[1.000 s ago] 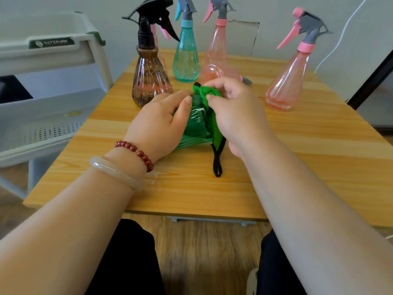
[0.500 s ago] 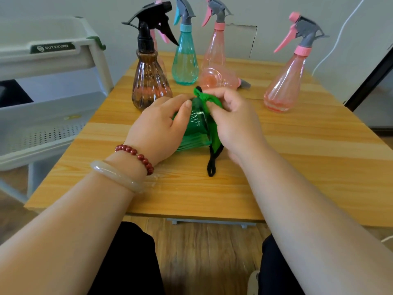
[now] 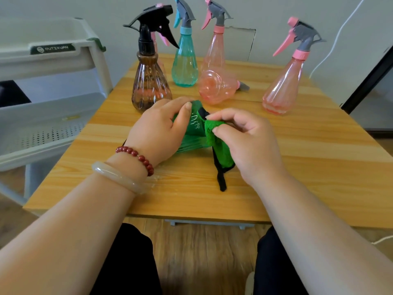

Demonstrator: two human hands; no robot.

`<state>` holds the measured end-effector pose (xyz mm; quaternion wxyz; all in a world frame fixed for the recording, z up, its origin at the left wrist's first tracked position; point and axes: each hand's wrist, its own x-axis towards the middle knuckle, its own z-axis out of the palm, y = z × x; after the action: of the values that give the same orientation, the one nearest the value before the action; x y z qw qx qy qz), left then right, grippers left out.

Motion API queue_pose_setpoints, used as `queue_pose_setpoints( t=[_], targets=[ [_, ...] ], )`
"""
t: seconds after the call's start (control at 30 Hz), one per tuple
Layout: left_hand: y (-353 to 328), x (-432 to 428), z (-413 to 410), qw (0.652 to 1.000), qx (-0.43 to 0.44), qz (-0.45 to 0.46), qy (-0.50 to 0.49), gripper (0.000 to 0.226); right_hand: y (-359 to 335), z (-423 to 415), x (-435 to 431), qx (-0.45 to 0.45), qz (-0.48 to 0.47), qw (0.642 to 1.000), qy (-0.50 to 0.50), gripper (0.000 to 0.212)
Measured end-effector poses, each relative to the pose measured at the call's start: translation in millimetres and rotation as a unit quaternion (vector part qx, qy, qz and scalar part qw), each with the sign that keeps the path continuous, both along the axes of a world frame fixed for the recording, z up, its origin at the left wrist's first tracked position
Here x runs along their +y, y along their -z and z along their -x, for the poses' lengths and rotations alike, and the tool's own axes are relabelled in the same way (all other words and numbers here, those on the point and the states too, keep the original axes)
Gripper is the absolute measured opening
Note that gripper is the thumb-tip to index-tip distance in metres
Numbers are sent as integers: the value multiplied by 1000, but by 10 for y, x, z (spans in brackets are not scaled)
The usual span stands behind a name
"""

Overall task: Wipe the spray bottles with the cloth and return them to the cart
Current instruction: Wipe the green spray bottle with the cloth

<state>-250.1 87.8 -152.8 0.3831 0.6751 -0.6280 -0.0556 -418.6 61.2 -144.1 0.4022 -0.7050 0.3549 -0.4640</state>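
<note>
— Where is the bottle being wiped?

— Centre of the frame. The green spray bottle (image 3: 192,135) rests low on the wooden surface (image 3: 308,167), its black neck pointing toward the top of the frame.

— And the hands?

— The left hand (image 3: 157,128) lies over the bottle's left side, its grip curled round the body with the thumb on top. The right hand (image 3: 248,141) has its grip pinched together on the green cloth (image 3: 217,143), which is pressed against the bottle's right side. The cloth's black edge trails down onto the surface.

— The others?

— Across the upper middle stand a brown bottle (image 3: 150,88) and a teal bottle (image 3: 184,62), with an upright pink bottle (image 3: 214,52) just right of them. A toppled pink bottle (image 3: 214,87) lies in front of it. A further pink bottle (image 3: 285,86) stands apart at upper right.

— The cart?

— The white cart (image 3: 53,67) stands at upper left, beside the surface.
</note>
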Motion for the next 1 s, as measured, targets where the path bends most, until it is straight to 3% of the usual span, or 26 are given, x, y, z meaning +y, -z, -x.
queue_pose_setpoints(
  t=[0.2, 0.37, 0.57, 0.73, 0.83, 1.0],
  targets=[
    [-40, 7, 20, 1000, 4, -1, -6, 38, -110, -245, -159, 30, 86, 995, 40, 22],
    [-64, 14, 15, 1000, 8, 1, 3, 38, -65, -104, -72, 64, 101, 993, 16, 23],
    [-77, 9, 11, 1000, 9, -7, 5, 41, 30, 115, 22, 147, 36, 989, -5, 25],
    [-86, 42, 17, 1000, 12, -19, 4, 42, -28, 125, -58, 213, 45, 974, 62, 19],
    [-98, 54, 22, 1000, 7, -23, 0, 40, 98, 110, -112, 297, 44, 952, 64, 16],
    [-91, 75, 13, 999, 1, -36, 9, 42, 58, 116, -91, 324, 27, 944, 60, 33]
  ],
)
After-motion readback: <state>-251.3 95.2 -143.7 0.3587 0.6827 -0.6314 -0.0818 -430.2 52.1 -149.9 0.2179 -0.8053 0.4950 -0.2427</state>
